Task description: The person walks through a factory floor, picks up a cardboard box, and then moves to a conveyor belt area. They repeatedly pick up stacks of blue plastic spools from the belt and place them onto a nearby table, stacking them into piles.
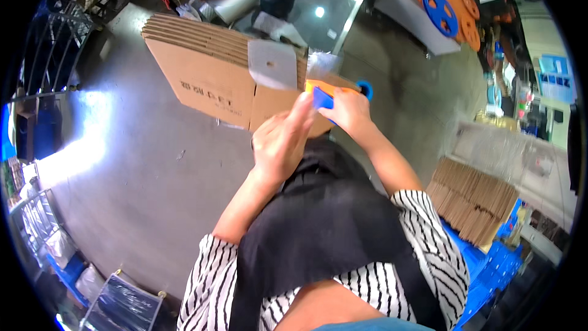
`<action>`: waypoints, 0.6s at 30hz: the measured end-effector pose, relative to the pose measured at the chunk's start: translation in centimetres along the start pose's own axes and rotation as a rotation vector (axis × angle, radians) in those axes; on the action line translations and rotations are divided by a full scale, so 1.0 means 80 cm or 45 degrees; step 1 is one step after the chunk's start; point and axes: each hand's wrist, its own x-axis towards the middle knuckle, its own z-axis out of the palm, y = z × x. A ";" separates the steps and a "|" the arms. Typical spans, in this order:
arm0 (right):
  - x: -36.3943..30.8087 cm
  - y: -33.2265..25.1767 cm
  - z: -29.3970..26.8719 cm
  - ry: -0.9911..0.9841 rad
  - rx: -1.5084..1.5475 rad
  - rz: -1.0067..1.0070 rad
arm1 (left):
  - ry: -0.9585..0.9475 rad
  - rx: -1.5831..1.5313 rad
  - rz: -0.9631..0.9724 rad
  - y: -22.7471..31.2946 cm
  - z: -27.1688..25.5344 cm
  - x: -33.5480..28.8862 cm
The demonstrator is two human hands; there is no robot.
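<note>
My right hand (352, 113) is closed around the handle of an orange and blue tape dispenser (323, 94). A bit of shiny clear film, perhaps tape, shows blurred just beyond it. Left of the dispenser, my left hand (277, 144) is raised with its fingers stretched out and nothing seen in it; whether its fingertips touch the cardboard I cannot tell. Beyond both hands stand several folded brown cardboard boxes (205, 79), pressed together, with dark print on the near face. A pale grey flat piece (272, 64) with a small hole lies against their right part.
Past the boxes is a dark table (334, 21) with a metal cylinder (237, 5) and other clutter. Orange parts with a blue wheel shape (440, 13) lie at the far right. Stacked cardboard (471, 202) rests on a blue pallet (490, 273) to the right. A metal trolley (122, 306) stands lower left.
</note>
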 end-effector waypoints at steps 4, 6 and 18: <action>0.076 0.046 0.008 0.198 0.012 0.159 | -0.095 -0.019 -0.517 -0.023 -0.003 -0.018; 0.140 0.068 0.035 0.105 0.079 0.234 | -0.045 -0.028 -0.576 -0.038 0.005 -0.030; 0.323 0.090 0.196 0.671 0.790 -0.219 | -0.271 -0.139 -0.803 -0.148 0.040 -0.003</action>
